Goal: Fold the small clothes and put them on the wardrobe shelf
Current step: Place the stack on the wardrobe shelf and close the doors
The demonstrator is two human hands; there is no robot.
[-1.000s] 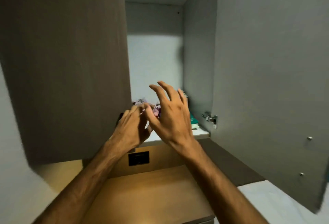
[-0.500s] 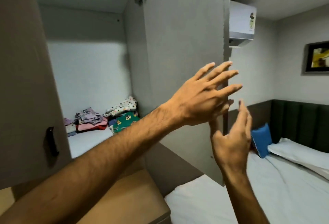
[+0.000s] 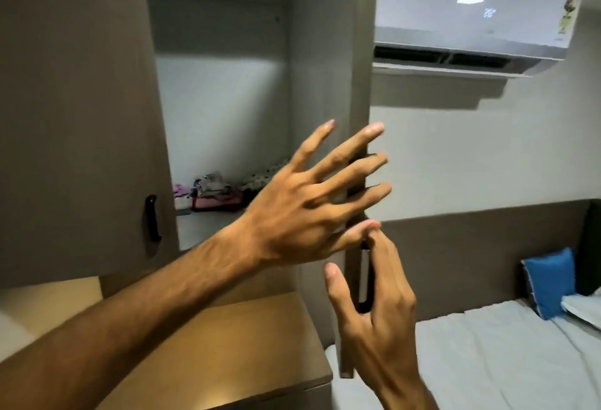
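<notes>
The folded clothes [image 3: 214, 193] already lie on the wardrobe shelf [image 3: 201, 227], left of centre in the frame, so the step in hand looks like shutting the wardrobe. Left hand [image 3: 302, 214], fingers spread and holding nothing, and right hand [image 3: 374, 305], fingers loose and empty, reach the right door [image 3: 359, 84] edge at centre. The next move, I judge, is swinging it closed.

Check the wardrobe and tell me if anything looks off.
Nothing stands out. The folded clothes sit in small piles at the back of the shelf; both hands are empty by the open door's edge.
</notes>
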